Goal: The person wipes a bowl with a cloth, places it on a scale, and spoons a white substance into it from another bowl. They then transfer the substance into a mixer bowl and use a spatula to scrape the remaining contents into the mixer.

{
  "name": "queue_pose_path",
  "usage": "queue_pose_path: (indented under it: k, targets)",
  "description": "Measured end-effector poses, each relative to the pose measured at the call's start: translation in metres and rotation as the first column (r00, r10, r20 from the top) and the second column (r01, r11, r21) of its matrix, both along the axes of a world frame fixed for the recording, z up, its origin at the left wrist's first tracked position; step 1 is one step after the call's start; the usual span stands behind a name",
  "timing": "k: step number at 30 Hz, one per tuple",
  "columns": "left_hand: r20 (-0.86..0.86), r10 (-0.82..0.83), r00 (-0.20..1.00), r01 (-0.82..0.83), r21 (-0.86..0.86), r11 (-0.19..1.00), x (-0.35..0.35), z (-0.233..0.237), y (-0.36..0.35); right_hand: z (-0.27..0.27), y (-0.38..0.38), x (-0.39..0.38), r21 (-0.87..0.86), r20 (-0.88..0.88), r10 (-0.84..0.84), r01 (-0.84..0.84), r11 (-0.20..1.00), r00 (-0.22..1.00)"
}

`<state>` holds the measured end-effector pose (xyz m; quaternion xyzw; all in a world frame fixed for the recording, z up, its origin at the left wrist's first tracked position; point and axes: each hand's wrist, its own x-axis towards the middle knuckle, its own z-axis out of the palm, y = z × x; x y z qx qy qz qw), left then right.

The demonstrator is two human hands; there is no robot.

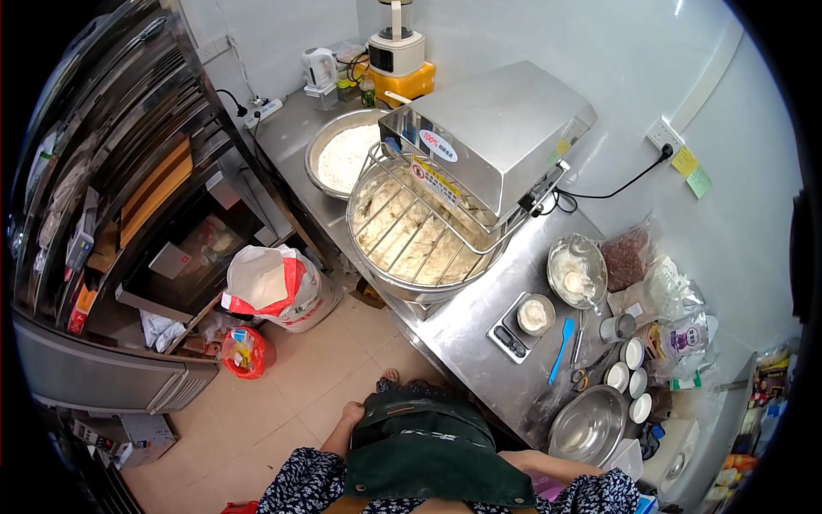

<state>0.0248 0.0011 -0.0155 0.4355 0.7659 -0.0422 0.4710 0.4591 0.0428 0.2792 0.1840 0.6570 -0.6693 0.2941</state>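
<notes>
Left hand (353, 413) curled at the apron (428, 437), hold unclear; right hand hidden! Ahead of the grip, swelling dough (402, 227) could smear the guard (421, 199).

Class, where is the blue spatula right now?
In the head view, the blue spatula lies right of centre on the steel counter, between the scale and the scissors.

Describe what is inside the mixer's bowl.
Pale, uneven dough lies in the bowl, visible between the bars of the wire guard. The steel housing covers the bowl's far side, and whatever lies beneath the dough's surface cannot be seen.
</notes>
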Motion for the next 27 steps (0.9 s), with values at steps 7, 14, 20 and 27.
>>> queue_pose_path:
  k: [7,14,20,27]
  targets:
    - [-0.014,-0.030,0.999,0.031,0.020,0.999,-0.003,-0.006,0.000,-0.006,-0.004,0.002,0.011,-0.024,-0.031,0.031,0.999,0.999]
    - [-0.010,-0.005,1.000,0.005,0.020,1.000,-0.002,0.000,0.002,-0.004,-0.005,0.002,0.046,-0.067,-0.053,0.056,0.997,0.996]
    - [-0.004,-0.002,1.000,0.003,0.020,1.000,-0.003,-0.001,0.003,-0.003,-0.006,0.001,0.065,-0.125,-0.072,0.081,0.995,0.989]
    - [-0.006,-0.008,1.000,0.008,0.006,1.000,-0.002,0.000,0.005,0.004,-0.001,-0.003,0.050,-0.112,-0.058,0.064,0.997,0.992]
